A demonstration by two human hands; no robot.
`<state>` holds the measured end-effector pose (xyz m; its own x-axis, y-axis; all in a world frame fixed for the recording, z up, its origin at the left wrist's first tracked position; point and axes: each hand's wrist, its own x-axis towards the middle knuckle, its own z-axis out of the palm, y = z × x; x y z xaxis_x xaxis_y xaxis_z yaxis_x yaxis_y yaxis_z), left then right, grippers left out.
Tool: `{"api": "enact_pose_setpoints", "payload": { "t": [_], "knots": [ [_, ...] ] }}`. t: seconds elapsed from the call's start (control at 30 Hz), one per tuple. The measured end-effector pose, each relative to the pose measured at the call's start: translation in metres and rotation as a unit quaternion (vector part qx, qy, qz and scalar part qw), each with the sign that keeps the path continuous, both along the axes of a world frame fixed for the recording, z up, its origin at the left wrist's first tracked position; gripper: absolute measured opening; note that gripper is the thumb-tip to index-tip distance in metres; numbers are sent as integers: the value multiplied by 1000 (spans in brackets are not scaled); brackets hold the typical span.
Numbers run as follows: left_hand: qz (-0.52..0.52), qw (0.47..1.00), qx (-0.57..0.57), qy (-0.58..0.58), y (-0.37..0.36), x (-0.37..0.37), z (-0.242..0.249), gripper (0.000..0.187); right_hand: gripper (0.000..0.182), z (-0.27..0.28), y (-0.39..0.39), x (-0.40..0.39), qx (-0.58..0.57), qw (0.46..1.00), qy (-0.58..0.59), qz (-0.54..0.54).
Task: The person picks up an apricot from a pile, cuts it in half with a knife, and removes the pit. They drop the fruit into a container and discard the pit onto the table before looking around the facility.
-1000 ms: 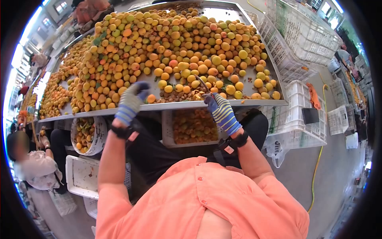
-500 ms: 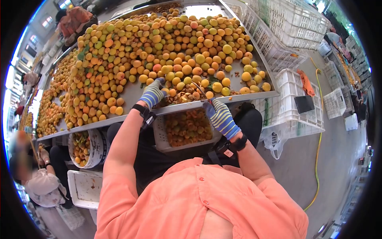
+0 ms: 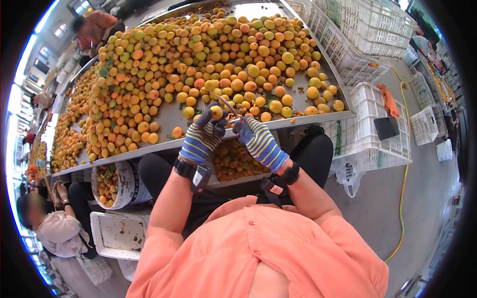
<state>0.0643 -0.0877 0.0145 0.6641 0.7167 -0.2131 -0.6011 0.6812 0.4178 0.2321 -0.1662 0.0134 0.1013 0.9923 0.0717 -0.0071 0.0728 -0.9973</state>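
Note:
My left hand [image 3: 202, 135], in a striped glove, is closed on a yellow-orange apricot [image 3: 216, 112] at the table's front edge. My right hand [image 3: 258, 139], gloved the same way, grips a thin curved tool [image 3: 226, 105] whose tip points up and left, near the apricot. Both hands are close together above the metal edge of the table [image 3: 318, 118]. Beyond them spreads a large heap of apricots [image 3: 198, 54]. Beneath the edge, partly hidden by my hands, a crate holds cut-looking apricots [image 3: 237, 161].
White crates [image 3: 365, 30] are stacked at the back right, with another crate [image 3: 357, 134] nearer, bearing an orange cloth [image 3: 387, 101]. At the left are a bucket of fruit [image 3: 126, 186], a white tray [image 3: 119, 234] and a seated person [image 3: 59, 231]. A yellow hose [image 3: 405, 188] crosses the floor.
My left hand has come back from the fruit with an apricot in it. My right hand has moved left with the tool, and the two hands are now close together.

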Motion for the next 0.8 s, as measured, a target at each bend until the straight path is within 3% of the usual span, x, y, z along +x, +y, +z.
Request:
{"api": "enact_pose_setpoints", "payload": {
  "t": [0.13, 0.23, 0.33, 0.47, 0.57, 0.67, 0.8],
  "knots": [
    [2, 1000, -7, -11, -22, 9, 5, 30, 33, 1, -3, 0, 46, 989, -132, -50],
    [-2, 1000, -15, 3, -27, 12, 5, 29, 34, 4, -7, 2, 27, 992, -117, -47],
    [2, 1000, 9, 8, -32, 14, 7, 28, 34, 21, -17, 3, 50, 983, -163, -64],
    [1, 999, 39, 22, -36, 18, 18, 28, 30, 2, -18, 5, 95, 959, -257, -77],
    [-8, 997, 68, 19, -33, 16, 6, 29, 28, -1, -15, 2, 44, 991, -108, -61],
    [2, 996, 84, 40, -36, 19, 5, 31, 26, 6, -12, 2, 60, 989, -112, -82],
    [26, 996, 57, 67, -39, 26, 4, 30, 25, 21, -14, -2, 111, 960, -226, -121]
  ]
}}
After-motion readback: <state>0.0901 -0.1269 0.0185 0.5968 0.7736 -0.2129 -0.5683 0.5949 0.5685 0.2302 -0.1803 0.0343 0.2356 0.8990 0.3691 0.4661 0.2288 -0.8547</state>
